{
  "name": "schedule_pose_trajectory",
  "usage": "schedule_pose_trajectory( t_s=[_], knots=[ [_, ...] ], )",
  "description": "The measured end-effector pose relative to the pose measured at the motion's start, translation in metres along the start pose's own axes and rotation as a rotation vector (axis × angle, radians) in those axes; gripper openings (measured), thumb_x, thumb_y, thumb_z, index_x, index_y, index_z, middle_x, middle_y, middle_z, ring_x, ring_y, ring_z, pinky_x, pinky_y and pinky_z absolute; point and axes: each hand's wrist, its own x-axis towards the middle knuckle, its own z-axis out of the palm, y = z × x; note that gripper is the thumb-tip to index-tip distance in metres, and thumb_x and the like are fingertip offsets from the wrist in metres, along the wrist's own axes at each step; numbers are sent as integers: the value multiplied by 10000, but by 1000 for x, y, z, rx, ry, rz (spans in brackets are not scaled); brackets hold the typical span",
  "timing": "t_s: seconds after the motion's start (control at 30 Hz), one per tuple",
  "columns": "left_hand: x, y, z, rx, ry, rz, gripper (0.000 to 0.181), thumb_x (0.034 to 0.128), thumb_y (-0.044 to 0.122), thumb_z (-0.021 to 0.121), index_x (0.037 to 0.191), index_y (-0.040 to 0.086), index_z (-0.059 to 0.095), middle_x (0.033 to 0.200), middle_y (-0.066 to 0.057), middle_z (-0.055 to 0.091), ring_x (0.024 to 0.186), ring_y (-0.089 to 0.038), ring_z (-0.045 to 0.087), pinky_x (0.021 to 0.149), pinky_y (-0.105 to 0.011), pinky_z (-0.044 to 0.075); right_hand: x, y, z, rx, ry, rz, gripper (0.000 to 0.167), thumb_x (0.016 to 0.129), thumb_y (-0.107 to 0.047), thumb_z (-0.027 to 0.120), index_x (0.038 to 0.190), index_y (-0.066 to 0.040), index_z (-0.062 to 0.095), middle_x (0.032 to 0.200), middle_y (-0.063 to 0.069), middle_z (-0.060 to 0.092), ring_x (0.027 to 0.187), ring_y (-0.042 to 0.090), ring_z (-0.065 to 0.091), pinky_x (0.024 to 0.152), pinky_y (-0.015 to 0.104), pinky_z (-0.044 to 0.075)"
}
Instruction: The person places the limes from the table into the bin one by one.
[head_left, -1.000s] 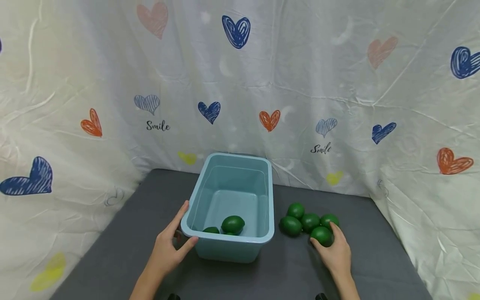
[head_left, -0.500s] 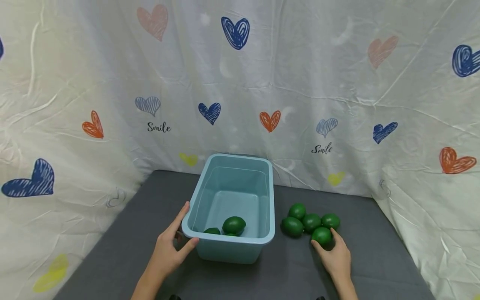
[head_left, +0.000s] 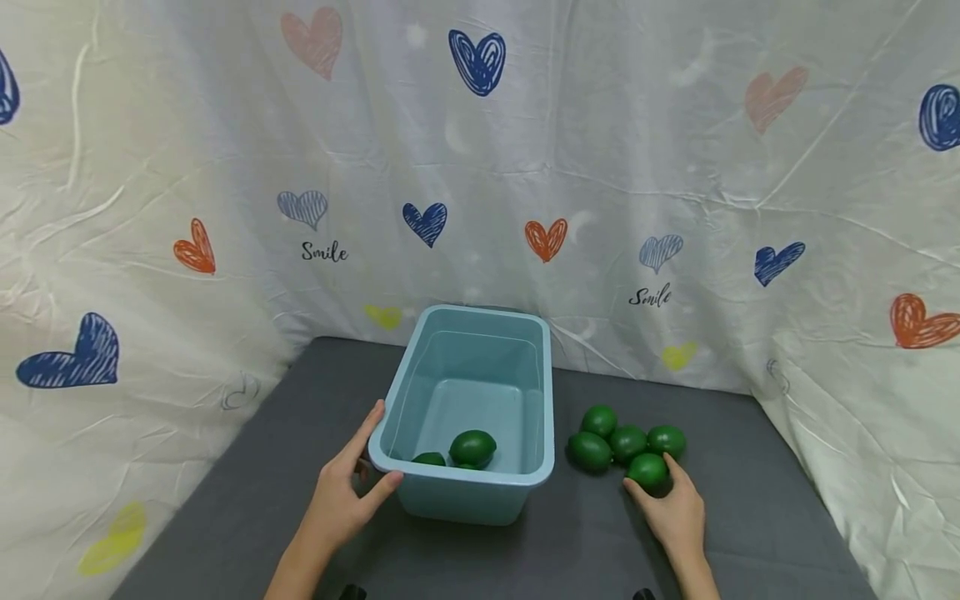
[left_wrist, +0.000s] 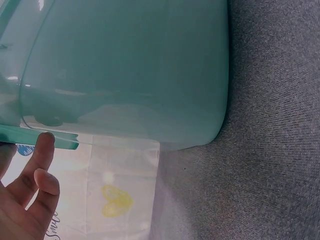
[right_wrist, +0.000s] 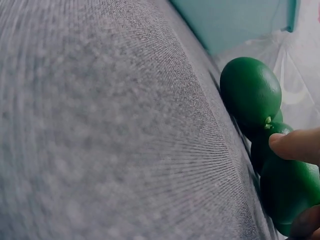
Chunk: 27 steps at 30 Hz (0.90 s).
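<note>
At the near left corner of the light blue bin (head_left: 476,479), my left hand (head_left: 341,496) grips the rim, thumb on the near side and fingers along the left side. Its fingertips (left_wrist: 46,140) touch beneath the rim in the left wrist view. My right hand (head_left: 675,512) holds the nearest green fruit (head_left: 647,472) between thumb and index finger, and the fruit is down among the others on the table. The right wrist view shows the thumb (right_wrist: 295,145) against that fruit (right_wrist: 287,192). Inside the bin lie several green fruits (head_left: 472,448), partly hidden by the near wall.
Beside the held fruit, right of the bin, several more green fruits (head_left: 588,452) lie close together. The table (head_left: 570,542) has a dark grey cover. Behind it hangs a pale curtain (head_left: 480,150) printed with hearts.
The head view has shifted slightly. My right index fingertip has drawn back a little from over the fruit behind, onto the nearest fruit's side. My left hand and the bin have stayed put.
</note>
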Motion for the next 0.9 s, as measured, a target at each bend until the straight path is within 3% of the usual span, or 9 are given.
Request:
schedule_pose_trajectory(
  t_s=[0.43,0.63,0.9],
  knots=[
    [0,2,-1,5,-6,5,885,897,140,814,1668,203,383,1642,-97,479,740,-103,508,641,-305,451,-1,-9,-6,24,39,-22,883,871,-329,871,1546,78,472,1517,363,497,1342,559,515,1085,681,417],
    [0,2,0,-3,-2,6,883,900,138,811,1668,211,382,1649,-78,474,722,-161,514,638,-304,445,2,-22,-15,46,89,-69,867,862,-297,888,1536,74,488,1503,345,523,1344,546,522,1086,678,418],
    [0,1,0,-12,-1,9,891,894,130,810,1669,218,379,1644,-80,480,745,-129,525,645,-292,450,6,-38,-27,72,142,-152,857,850,-273,897,1533,64,502,1492,323,546,1334,526,538,1073,671,429]
  ],
)
